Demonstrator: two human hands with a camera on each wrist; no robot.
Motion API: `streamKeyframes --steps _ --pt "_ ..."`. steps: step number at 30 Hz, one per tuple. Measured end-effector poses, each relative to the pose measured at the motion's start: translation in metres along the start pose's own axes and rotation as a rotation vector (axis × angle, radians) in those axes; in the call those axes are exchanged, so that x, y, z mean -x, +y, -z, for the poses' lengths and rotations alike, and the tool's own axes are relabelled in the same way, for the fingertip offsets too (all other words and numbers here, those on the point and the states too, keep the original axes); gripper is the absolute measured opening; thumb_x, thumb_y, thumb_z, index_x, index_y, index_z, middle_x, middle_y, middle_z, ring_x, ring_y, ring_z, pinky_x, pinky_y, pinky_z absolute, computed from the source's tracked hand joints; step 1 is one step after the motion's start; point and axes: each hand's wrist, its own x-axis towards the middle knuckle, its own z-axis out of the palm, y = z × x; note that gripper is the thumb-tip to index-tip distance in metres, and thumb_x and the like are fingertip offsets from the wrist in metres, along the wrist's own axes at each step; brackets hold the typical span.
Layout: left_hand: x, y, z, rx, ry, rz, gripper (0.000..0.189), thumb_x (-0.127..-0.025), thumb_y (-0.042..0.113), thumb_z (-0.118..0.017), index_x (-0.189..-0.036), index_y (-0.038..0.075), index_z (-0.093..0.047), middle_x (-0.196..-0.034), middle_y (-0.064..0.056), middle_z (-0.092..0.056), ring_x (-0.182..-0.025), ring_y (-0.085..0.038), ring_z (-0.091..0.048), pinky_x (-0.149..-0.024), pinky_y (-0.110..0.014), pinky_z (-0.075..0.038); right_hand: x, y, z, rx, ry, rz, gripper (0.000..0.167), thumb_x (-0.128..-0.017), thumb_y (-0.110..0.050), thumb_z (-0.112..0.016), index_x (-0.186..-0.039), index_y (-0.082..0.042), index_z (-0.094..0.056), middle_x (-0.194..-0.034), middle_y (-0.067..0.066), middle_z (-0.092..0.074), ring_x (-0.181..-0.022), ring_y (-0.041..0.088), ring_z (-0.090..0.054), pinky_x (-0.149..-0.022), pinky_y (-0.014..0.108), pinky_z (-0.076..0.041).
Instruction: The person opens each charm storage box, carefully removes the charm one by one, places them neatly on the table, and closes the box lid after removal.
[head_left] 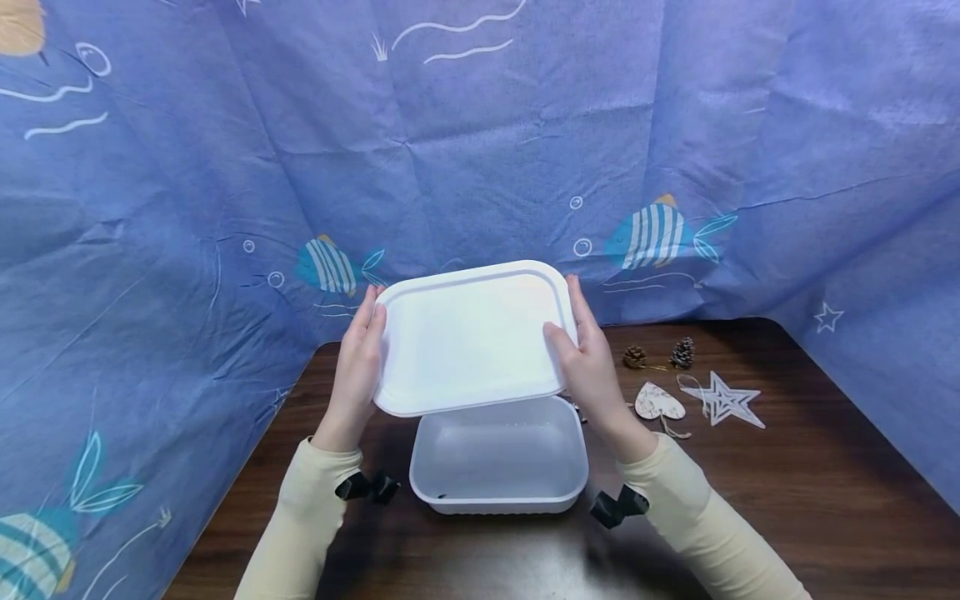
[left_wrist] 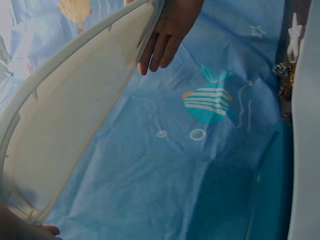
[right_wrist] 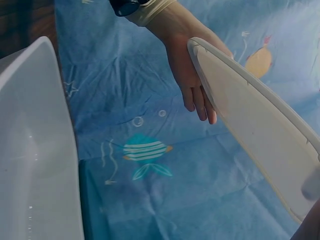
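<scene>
A white rectangular lid (head_left: 472, 337) is held up in the air, tilted, above the back part of a white plastic box (head_left: 498, 458). My left hand (head_left: 358, 367) grips the lid's left end, thumb on the top face. At the other end my right hand (head_left: 592, 367) pinches it, with the thumb over the rim and the fingers behind. The box stands uncovered on the table, and the lid hides its far rim. Both wrist views show the lid's underside (right_wrist: 260, 125), and in the right wrist view the box wall (right_wrist: 40, 150) rises at the left.
On the brown table (head_left: 787, 500), right of the box, lie a white star ornament (head_left: 726, 400), a heart ornament (head_left: 658, 402) with a string and two pine cones (head_left: 682, 352). A blue fish-print cloth (head_left: 480, 167) hangs behind and along both sides.
</scene>
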Motion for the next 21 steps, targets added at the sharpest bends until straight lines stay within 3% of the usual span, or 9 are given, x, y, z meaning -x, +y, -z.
streamKeyframes --steps 11,21 --pt "0.000 -0.025 -0.004 -0.061 0.003 0.063 0.067 -0.110 0.034 -0.040 -0.162 0.006 -0.011 -0.167 -0.004 -0.020 -0.151 -0.012 -0.017 -0.122 -0.035 -0.016 0.001 0.020 0.003 0.036 0.002 -0.109 0.068 -0.103 -0.009 -0.049 -0.162 -0.009 -0.014 -0.167 -0.003 -0.011 -0.150 0.005 -0.009 -0.122 0.027 -0.009" --pt "0.005 -0.051 -0.010 -0.143 0.001 0.163 0.068 -0.109 0.035 -0.043 -0.162 0.004 -0.015 -0.166 -0.010 -0.020 -0.153 -0.021 -0.015 -0.123 -0.041 -0.015 0.007 0.038 0.006 0.054 -0.022 -0.203 0.068 -0.105 -0.011 -0.048 -0.162 -0.010 -0.011 -0.168 -0.001 -0.007 -0.152 0.010 -0.005 -0.123 0.033 -0.007"
